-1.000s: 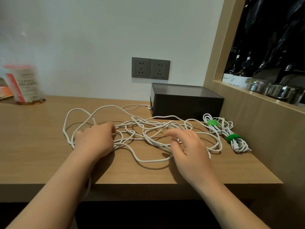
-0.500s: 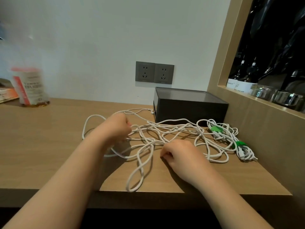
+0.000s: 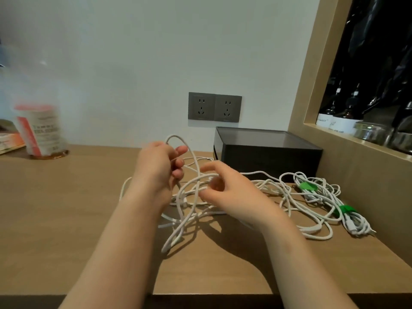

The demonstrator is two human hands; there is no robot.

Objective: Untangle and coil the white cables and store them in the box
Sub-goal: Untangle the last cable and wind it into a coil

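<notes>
Now your left hand [image 3: 157,167] grips a raised loop of the white cables [image 3: 179,228], your right hand [image 3: 227,192] beside it curling round another strand. The tangle lies on the tabletop [image 3: 66,208] under both hands, the box [image 3: 267,152] just beyond your right.

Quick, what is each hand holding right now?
Left hand: grips a raised loop of the white cables.
Right hand: pinches a strand of the same white cables.
</notes>
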